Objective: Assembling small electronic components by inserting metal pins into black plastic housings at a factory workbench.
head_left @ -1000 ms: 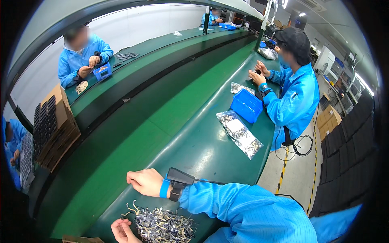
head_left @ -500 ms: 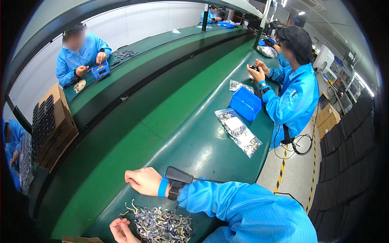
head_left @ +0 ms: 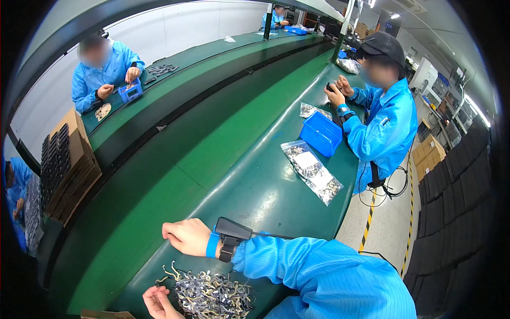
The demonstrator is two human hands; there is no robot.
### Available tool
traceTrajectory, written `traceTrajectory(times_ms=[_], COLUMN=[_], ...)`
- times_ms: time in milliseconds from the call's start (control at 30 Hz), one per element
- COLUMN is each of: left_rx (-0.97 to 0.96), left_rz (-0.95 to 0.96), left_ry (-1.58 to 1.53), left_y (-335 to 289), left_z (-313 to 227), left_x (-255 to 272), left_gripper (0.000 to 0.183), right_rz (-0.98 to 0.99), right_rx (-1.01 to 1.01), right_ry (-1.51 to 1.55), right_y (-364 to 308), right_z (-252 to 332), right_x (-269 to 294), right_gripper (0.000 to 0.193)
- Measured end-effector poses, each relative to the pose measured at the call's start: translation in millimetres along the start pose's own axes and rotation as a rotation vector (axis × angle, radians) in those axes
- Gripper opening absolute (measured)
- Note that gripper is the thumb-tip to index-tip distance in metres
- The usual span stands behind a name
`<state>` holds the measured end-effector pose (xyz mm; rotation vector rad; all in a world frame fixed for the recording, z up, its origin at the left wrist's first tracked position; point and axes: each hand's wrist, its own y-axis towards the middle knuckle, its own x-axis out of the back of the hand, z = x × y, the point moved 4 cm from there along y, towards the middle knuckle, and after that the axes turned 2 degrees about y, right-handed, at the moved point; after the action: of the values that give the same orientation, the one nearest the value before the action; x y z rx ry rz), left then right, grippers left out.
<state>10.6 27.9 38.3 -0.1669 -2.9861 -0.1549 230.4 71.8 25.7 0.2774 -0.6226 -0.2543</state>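
Observation:
Near the lower edge, my left hand is closed at the left side of a heap of short wire pieces, coloured grey, dark and pale yellow with small light ends. A small dark bit shows at its fingertips; what it is stays unclear. Above the heap, my right hand hangs over the bench edge with its fingers curled in. Its back faces up, so whatever its fingertips may hold is hidden. Around the right wrist are a blue band and a black strapped device with a cable.
Farther along the green bench lie a clear bag of small parts and a blue bin. A co-worker sits beside them at right, another person across at left. Stacked cardboard with black trays stands at left.
My hands and the wire heap stay nearly in place. The co-worker at right has the head lower and the hands slightly shifted around a small black item.

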Motion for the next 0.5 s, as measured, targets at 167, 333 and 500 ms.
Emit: traceTrajectory(times_ms=[167, 333, 500], left_rx=[0.0, -0.005, -0.005], left_rz=[-0.002, -0.005, -0.003], left_ry=[0.004, -0.01, -0.007], left_y=[0.2, 0.1, 0.3], left_z=[0.7, 2.6, 3.1], left_x=[0.8, 1.4, 1.0], left_gripper=[0.01, 0.01, 0.011], right_rz=[0.018, 0.014, -0.008], right_rx=[-0.017, -0.009, 0.032], right_ry=[-0.013, -0.008, -0.036], right_y=[0.3, 0.6, -0.2], right_z=[2.1, 2.2, -1.8], right_x=[2.3, 1.8, -1.6], right_gripper=[0.009, 0.009, 0.01])
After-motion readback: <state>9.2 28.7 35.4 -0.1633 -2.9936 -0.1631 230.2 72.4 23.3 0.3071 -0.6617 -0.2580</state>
